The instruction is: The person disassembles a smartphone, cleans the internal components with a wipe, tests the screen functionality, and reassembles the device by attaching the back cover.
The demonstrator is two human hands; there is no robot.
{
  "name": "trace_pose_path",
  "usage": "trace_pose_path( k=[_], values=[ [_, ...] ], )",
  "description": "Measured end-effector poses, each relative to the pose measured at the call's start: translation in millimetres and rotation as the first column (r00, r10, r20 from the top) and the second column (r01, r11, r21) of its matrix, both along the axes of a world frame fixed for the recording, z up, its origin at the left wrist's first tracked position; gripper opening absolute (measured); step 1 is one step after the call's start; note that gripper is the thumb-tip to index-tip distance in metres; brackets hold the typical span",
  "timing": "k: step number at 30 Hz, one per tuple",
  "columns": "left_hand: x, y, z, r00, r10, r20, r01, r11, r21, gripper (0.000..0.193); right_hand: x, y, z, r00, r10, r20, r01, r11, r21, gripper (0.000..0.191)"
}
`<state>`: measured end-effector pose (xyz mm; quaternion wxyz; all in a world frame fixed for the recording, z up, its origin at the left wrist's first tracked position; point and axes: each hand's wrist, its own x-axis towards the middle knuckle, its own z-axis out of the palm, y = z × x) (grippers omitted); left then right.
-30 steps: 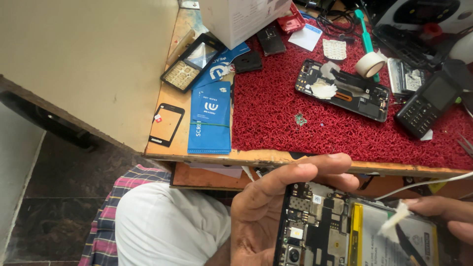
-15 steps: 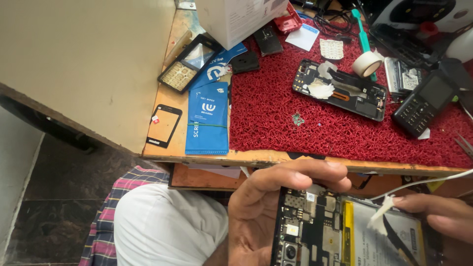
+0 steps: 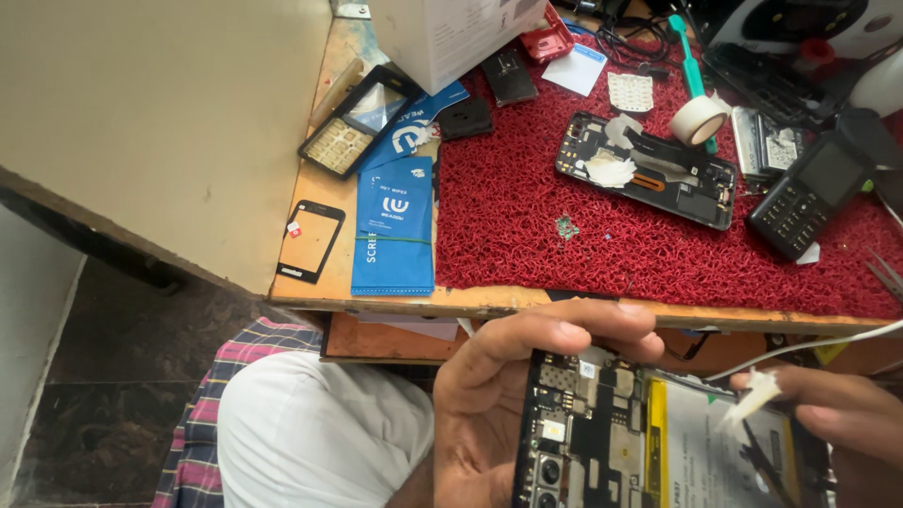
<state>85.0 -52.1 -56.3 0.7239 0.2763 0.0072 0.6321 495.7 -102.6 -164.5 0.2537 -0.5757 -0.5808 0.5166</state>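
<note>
My left hand (image 3: 513, 395) grips an opened smartphone (image 3: 621, 442) by its top end, the bare circuit board and silver battery facing up, low in front of the bench edge. My right hand (image 3: 837, 414) comes in from the right and pinches a small white scrap (image 3: 752, 400) over the battery; a dark thin tool tip lies beneath it. Both hands sit below the wooden table edge, above my lap.
On the red mat (image 3: 527, 216) lie a black phone frame (image 3: 644, 169), a keypad phone (image 3: 807, 193), a tape roll (image 3: 701, 119) and a green pry tool (image 3: 689, 56). Blue screen-protector packs (image 3: 393, 226) and a small glass (image 3: 310, 240) rest at the left. A white cable (image 3: 809, 343) crosses the edge.
The view has shifted slightly and the phone sits a little further left in the picture. My right hand with the white scrap stays over the battery.
</note>
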Motion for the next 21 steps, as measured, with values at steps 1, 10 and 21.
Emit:
trace_pose_path(
  k=[1, 10, 21],
  values=[
    [-0.1, 0.6, 0.2, 1.0, 0.004, -0.014, -0.004, 1.0, 0.009, 0.053, -13.3, -5.1, 4.9, 0.994, 0.026, 0.108, -0.065, 0.927, 0.369, 0.05],
    [3.9, 25.1, -7.9, 0.994, -0.031, 0.103, 0.017, 0.991, 0.129, 0.081, -158.9, 30.7, 100.3, 0.914, -0.001, -0.405, 0.174, 0.904, 0.39, 0.047],
    [-25.2, 56.0, -27.8, 0.79, 0.138, -0.598, -0.238, 0.967, -0.091, 0.068, -175.3, 120.7, 85.4, 0.996, 0.046, 0.07, -0.079, 0.786, 0.613, 0.087]
  ],
)
